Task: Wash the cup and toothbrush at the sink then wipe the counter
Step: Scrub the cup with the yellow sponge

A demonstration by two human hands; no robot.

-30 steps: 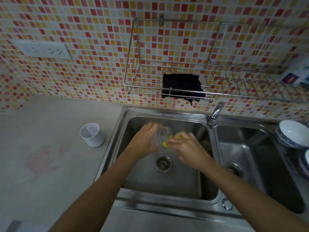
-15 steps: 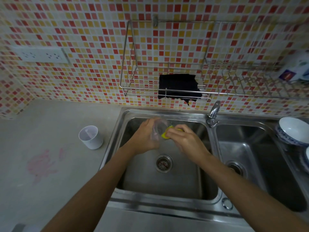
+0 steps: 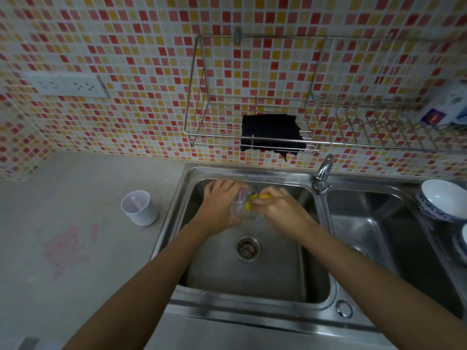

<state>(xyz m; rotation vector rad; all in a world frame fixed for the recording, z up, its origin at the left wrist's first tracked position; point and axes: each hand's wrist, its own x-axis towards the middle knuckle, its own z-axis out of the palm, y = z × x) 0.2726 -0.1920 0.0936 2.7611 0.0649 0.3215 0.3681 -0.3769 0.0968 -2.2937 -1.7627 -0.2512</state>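
Over the steel sink basin (image 3: 192, 173), my left hand (image 3: 217, 208) grips a clear cup (image 3: 242, 209) around its wall, and my right hand (image 3: 283, 210) pinches a yellow sponge (image 3: 262, 197) at its mouth. I think the cup is light and slippery, so the middle is the best place to hold it.

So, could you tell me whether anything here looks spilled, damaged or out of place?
Yes: a pink smear stains the counter left of the sink, near the white cup, like an unwiped spill. The black cloth on the rack has a ragged lower edge.
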